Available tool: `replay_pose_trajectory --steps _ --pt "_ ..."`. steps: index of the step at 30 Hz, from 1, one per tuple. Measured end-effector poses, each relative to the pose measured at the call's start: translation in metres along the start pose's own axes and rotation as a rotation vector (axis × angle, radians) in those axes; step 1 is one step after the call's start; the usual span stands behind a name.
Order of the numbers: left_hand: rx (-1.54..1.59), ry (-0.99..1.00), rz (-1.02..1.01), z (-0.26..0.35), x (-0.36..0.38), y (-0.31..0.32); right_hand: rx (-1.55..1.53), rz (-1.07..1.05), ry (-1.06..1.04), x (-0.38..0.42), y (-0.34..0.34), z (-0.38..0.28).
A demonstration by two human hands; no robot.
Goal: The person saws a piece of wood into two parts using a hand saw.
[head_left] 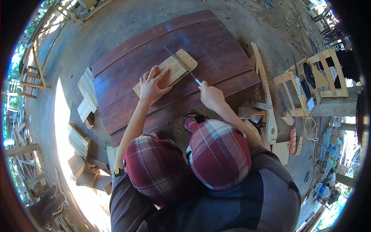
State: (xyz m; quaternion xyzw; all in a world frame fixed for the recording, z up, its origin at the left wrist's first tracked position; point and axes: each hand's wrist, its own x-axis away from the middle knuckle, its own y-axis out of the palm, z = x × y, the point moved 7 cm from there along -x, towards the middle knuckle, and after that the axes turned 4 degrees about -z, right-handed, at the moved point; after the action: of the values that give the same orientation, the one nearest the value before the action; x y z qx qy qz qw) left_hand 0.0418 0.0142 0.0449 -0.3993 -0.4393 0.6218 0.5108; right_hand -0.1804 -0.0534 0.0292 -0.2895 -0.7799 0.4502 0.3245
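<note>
A pale wooden board (170, 73) with rounded corners lies at a slant on a dark reddish-brown wooden panel (127, 92). My left hand (152, 87) rests on the board's lower-left part with fingers spread, pressing it flat. In my right hand (211, 95) is the handle of a long, thin, file-like tool (178, 62); the fingers are wrapped round it. Its narrow dark shaft crosses the board near the right end, and the tip extends past the far edge. I cannot make out whether it has teeth.
Right of the panel lie a handsaw (270, 123), a brush (252, 113) and wood strips. A wooden frame (309, 81) holding tools stands farther right. Wood offcuts (88, 92) lie left on the concrete floor. My plaid-covered knees (219, 154) are close to the panel's near edge.
</note>
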Motion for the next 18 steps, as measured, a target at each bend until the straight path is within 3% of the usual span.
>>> replay_pose_trajectory --steps 6,14,18 --pt "0.003 0.001 0.008 -0.002 -0.001 0.002 0.022 -0.017 0.057 0.059 0.003 0.016" --pt "-0.006 0.010 0.011 0.002 0.000 0.000 0.037 0.037 -0.018 -0.029 -0.003 -0.017" --pt "0.005 0.008 0.015 0.002 0.001 -0.003 0.035 0.041 -0.012 -0.031 0.000 -0.017"
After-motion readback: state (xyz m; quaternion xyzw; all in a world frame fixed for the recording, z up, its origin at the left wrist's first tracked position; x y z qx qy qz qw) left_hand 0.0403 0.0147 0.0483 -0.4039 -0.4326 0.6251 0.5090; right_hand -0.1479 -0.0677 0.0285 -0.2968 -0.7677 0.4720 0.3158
